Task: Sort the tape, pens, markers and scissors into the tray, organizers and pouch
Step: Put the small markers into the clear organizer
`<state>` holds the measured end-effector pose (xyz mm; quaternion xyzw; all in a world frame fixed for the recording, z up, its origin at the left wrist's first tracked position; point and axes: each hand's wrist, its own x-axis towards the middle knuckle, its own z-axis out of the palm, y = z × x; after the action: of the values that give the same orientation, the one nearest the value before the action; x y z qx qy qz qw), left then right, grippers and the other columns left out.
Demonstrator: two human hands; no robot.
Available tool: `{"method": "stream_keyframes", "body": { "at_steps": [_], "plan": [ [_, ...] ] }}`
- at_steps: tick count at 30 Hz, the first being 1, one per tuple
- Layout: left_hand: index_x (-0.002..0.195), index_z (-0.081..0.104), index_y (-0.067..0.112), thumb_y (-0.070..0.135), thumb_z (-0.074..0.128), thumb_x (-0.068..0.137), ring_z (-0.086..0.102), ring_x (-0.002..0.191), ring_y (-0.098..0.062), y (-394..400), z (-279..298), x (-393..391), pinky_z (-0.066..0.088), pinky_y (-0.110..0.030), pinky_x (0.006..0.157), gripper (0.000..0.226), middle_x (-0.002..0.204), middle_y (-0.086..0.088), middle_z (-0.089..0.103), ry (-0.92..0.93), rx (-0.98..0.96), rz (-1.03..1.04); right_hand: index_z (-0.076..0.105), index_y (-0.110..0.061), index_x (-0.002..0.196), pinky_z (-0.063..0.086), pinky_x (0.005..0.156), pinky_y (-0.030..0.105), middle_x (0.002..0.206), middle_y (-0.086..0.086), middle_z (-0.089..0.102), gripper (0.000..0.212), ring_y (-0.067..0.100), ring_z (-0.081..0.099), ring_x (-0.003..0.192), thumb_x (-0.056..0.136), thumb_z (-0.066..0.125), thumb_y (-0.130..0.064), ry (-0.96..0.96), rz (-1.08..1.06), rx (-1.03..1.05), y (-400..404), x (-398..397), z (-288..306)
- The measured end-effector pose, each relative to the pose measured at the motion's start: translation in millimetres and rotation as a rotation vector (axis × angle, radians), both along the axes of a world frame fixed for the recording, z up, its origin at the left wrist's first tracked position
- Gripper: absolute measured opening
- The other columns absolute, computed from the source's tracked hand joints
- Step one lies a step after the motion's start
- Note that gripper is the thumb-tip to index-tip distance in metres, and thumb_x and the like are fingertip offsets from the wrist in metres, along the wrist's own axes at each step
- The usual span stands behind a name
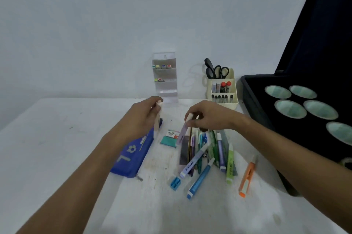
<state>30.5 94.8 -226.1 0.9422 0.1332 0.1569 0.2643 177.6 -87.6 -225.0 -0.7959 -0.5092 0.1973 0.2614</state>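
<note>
While both forearms are reaching in from the near edge, the white tabletop [57, 138] is carrying a loose pile of pens and markers [207, 153] in front of them, with a small blue sharpener [175, 183], a blue marker [200, 180], a light green marker [230, 163] and an orange-handled cutter [247, 178] lying nearest. To the left, a blue zipped fabric pouch [133, 155] is lying flat (white lettering on its face). The left hand [142, 117] is curling its fingers round a pale, cream-coloured marker [157, 119], holding it upright over the pouch's far end. The right hand [207, 114] is pinching a pale lilac marker [183, 130] by its upper end, tilted, its lower tip just above the pile beside a teal eraser [168, 141] and a small white box [173, 133].

Farther back, against the plain pale wall [95, 24], a clear tiered acrylic organizer [165, 89] is holding six markers, four on the upper shelf and two below. Right of it, a cream plastic organizer [233, 89] is holding black-handled scissors [217, 70] and several markers. At the far right, a black open case [253, 104] is showing five rolls of tape [289, 109].
</note>
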Motion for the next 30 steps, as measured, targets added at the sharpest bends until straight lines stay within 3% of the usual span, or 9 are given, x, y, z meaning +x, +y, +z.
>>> {"method": "stream_keyframes", "body": {
  "at_steps": [2,6,11,15,19,21,23,25,30],
  "plan": [
    [0.136,0.046,0.021,0.026,0.035,0.102,0.066,0.084,-0.016,2,7,8,0.051,-0.030,0.077,0.036,0.108,-0.006,0.059,-0.062,-0.109,0.026,0.072,-0.020,0.097,0.044,0.060,0.010,0.082,-0.010,0.068,0.015,-0.005,0.058,0.065,0.087,0.067,-0.030,0.013,-0.043,0.100,2,5,11],
    [0.134,0.043,0.027,0.035,0.046,0.098,0.058,0.059,-0.015,7,18,28,0.046,-0.027,0.051,0.037,0.099,-0.003,0.059,-0.094,-0.216,0.143,0.072,-0.017,0.097,0.041,0.058,0.007,0.075,-0.016,0.062,0.015,-0.011,0.055,0.064,0.089,0.065,-0.028,-0.090,-0.119,0.246,9,15,32],
    [0.108,0.052,0.016,0.016,0.064,0.080,0.056,0.071,-0.016,17,29,47,0.046,-0.027,0.056,0.030,0.099,-0.004,0.061,0.161,-0.158,0.245,0.072,-0.012,0.092,0.039,0.056,0.004,0.073,-0.019,0.060,0.013,-0.015,0.054,0.064,0.090,0.062,-0.020,-0.139,-0.196,0.413,19,23,41],
    [0.121,0.060,0.020,0.016,0.053,0.089,0.066,0.060,-0.020,18,38,61,0.055,-0.029,0.050,0.034,0.089,-0.008,0.069,0.136,-0.179,0.225,0.073,-0.008,0.088,0.039,0.054,0.010,0.073,-0.008,0.064,0.016,-0.010,0.055,0.059,0.091,0.059,-0.015,-0.181,-0.251,0.533,34,25,40],
    [0.118,0.059,0.016,0.027,0.046,0.093,0.065,0.084,-0.025,21,43,77,0.052,-0.031,0.067,0.031,0.102,-0.008,0.068,0.096,-0.067,0.310,0.070,-0.018,0.079,0.033,0.051,0.008,0.072,-0.012,0.064,0.017,0.004,0.050,0.045,0.091,0.060,-0.013,-0.199,-0.285,0.639,50,28,36],
    [0.108,0.053,0.011,0.028,0.046,0.090,0.056,0.070,-0.021,21,44,85,0.044,-0.027,0.053,0.026,0.094,-0.009,0.065,0.110,-0.237,0.341,0.073,-0.019,0.086,0.032,0.056,0.006,0.080,-0.010,0.067,0.015,-0.003,0.052,0.049,0.091,0.061,-0.014,-0.227,-0.302,0.655,57,30,32],
    [0.107,0.051,0.007,0.025,0.044,0.088,0.046,0.057,-0.017,22,46,94,0.036,-0.023,0.044,0.027,0.087,-0.012,0.066,0.080,-0.441,0.336,0.073,-0.016,0.098,0.036,0.066,0.014,0.093,-0.002,0.071,0.014,-0.007,0.047,0.054,0.092,0.061,-0.018,-0.280,-0.342,0.614,65,35,27],
    [0.107,0.055,0.004,0.023,0.045,0.091,0.043,0.050,-0.017,24,46,101,0.034,-0.022,0.041,0.027,0.083,-0.014,0.068,0.029,-0.562,0.308,0.071,-0.015,0.109,0.042,0.072,0.023,0.100,0.003,0.070,0.020,0.001,0.046,0.064,0.092,0.061,-0.021,-0.335,-0.367,0.565,71,39,21],
    [0.081,0.052,0.014,0.009,0.041,0.091,0.046,0.046,-0.019,22,43,108,0.035,-0.023,0.044,0.016,0.079,-0.017,0.068,-0.018,-0.688,0.318,0.067,-0.015,0.117,0.051,0.085,0.034,0.106,0.006,0.070,0.026,0.020,0.062,0.094,0.093,0.058,-0.023,-0.360,-0.389,0.456,85,44,13]
  ]
}}
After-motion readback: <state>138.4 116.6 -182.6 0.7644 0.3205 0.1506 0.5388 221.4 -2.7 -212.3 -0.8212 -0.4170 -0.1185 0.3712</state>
